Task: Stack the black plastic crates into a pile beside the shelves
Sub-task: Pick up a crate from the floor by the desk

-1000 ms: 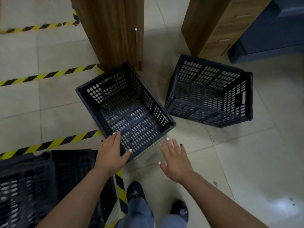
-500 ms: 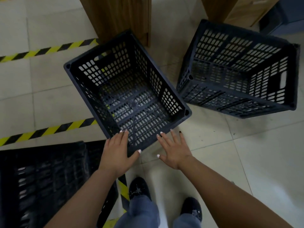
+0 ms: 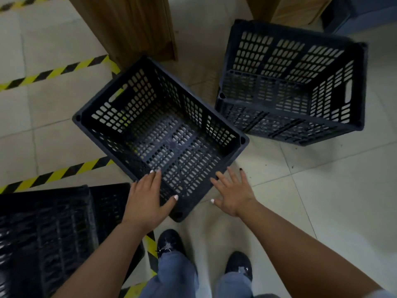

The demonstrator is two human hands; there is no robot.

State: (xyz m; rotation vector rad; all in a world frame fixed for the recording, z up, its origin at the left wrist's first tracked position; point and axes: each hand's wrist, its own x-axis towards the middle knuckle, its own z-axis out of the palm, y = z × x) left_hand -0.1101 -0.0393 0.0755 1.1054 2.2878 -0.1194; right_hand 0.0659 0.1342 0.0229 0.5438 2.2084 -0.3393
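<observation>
An upright black perforated crate (image 3: 129, 108) stands on the tiled floor in front of me, turned diagonally. My left hand (image 3: 148, 198) lies over its near rim, fingers straight and thumb spread. My right hand (image 3: 233, 193) hovers flat with spread fingers beside the crate's near right side; I cannot tell if it touches. A second black crate (image 3: 296, 82) lies tipped on its side at the upper right. A third black crate (image 3: 47, 233) sits at the lower left, partly cut off by the frame edge.
Two wooden cabinets stand at the top, one (image 3: 133, 24) behind the middle crate, one (image 3: 285, 7) at the upper right. Yellow-black floor tape (image 3: 53, 72) runs across the left. My shoes (image 3: 169, 244) are below the crate. Bare tiles lie to the right.
The view has dropped closer to the crates. Both hands have moved forward, the left now over the near rim, the right beside the crate's near right side.
</observation>
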